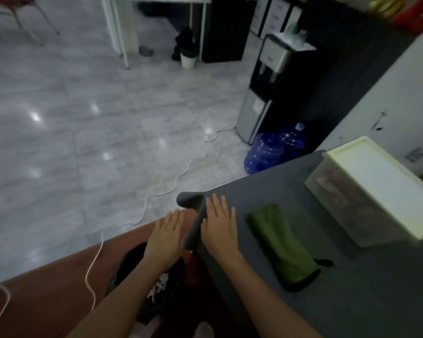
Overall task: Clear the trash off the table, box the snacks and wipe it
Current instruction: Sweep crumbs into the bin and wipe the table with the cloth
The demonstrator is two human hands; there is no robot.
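Surface (pixel 352 301): dark grey, running from 6 o'clock up to 2 o'clock, its near corner at centre, bare of loose trash in view. Green cloth (pixel 282 250) folded flat at about 4 o'clock, untouched. Snack box (pixel 376 191) with pale lid on, at 3 o'clock by the wall; contents too blurred to name. Bin (pixel 161 284) on the floor at 6 o'clock, just off the edge, holding crumpled white scraps. Left hand (pixel 165 236) flat over the bin, fingers straight and together, holding nothing. Right hand (pixel 220 225) flat above the corner, fingers (pixel 216 203) slightly spread, likewise holding nothing. Grey blurred shape (pixel 193 215) between the hands, not identifiable, probably camera gear. Judging by this, trash and boxing look finished, hands apparently brushing off over the bin; wiping not yet begun. Next move calls for the right hand to swing toward 4 o'clock, take the cloth, and sweep the top edge to edge, working round the box
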